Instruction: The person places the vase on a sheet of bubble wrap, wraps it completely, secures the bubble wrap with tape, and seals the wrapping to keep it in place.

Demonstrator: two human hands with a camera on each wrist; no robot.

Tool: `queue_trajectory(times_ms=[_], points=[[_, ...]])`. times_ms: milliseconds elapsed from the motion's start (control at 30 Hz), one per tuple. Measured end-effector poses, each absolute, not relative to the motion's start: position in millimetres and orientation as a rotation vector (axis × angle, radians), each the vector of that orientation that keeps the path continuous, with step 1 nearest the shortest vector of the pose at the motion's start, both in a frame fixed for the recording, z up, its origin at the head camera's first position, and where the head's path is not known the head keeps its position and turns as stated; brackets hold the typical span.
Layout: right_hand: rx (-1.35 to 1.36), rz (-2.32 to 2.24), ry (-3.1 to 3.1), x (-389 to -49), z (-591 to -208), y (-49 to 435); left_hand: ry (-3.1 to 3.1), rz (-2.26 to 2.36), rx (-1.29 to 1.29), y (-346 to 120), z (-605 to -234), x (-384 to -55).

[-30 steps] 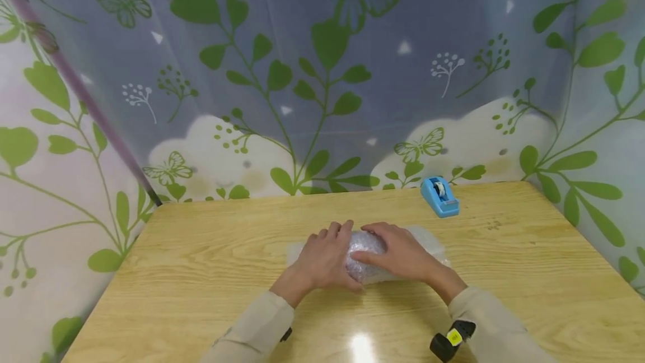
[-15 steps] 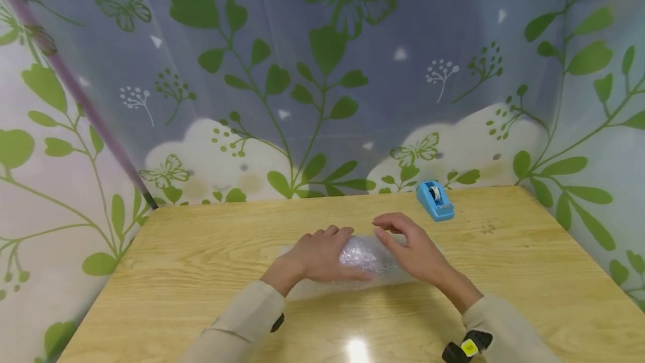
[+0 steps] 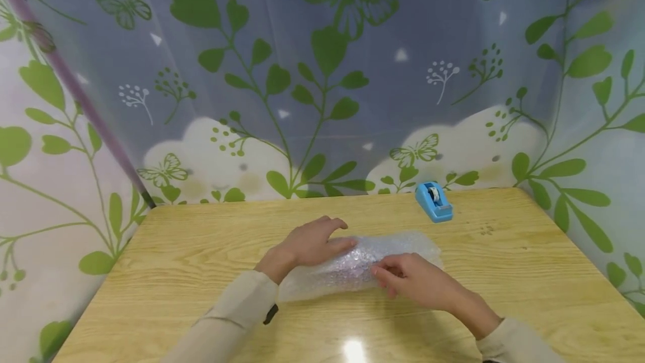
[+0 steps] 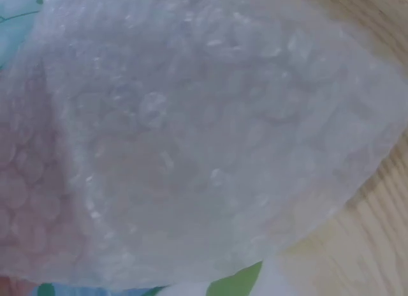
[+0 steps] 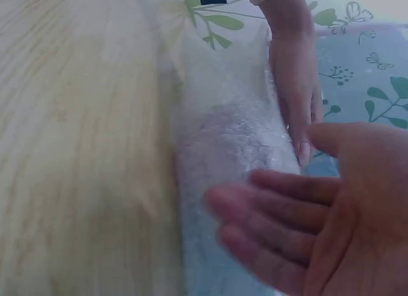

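Note:
A bundle of bubble wrap (image 3: pixel 327 282) lies crosswise on the table, with something pinkish-purple showing faintly through its middle. My left hand (image 3: pixel 309 244) rests along its far left side, thumb lying on the wrap and fingers extended. Near the front right of the bundle is my right hand (image 3: pixel 425 283), its fingertips right at the wrap. The right wrist view shows this hand's fingers (image 5: pixel 280 213) loosely extended over the wrap, pinching nothing. Cloudy bubble wrap (image 4: pixel 191 149) fills most of the left wrist view. What is wrapped inside is mostly hidden.
A blue tape dispenser (image 3: pixel 435 203) stands at the back right of the wooden table (image 3: pixel 191 273). Behind and at both sides hangs a leaf-and-butterfly patterned curtain (image 3: pixel 353 99), close to the table's edges. A pole (image 3: pixel 80 88) slants down at the left.
My right hand has let go of the bundle's top and moved to its front right side. My left hand has shifted left, and the wrapped bundle shows longer and more exposed.

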State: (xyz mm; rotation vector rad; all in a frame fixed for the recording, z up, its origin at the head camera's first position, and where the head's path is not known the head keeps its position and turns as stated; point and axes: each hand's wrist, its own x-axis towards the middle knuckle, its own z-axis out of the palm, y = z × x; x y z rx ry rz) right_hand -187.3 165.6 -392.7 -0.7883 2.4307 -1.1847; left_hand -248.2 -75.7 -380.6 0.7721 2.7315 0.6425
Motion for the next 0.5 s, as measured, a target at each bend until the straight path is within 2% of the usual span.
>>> queue_trajectory(times_ms=[500], points=[[-0.668,-1.128,2.447,-189.3,-402.7,159.7,2.487,0.834,0.707,-78.3,-388.2,-245.2]])
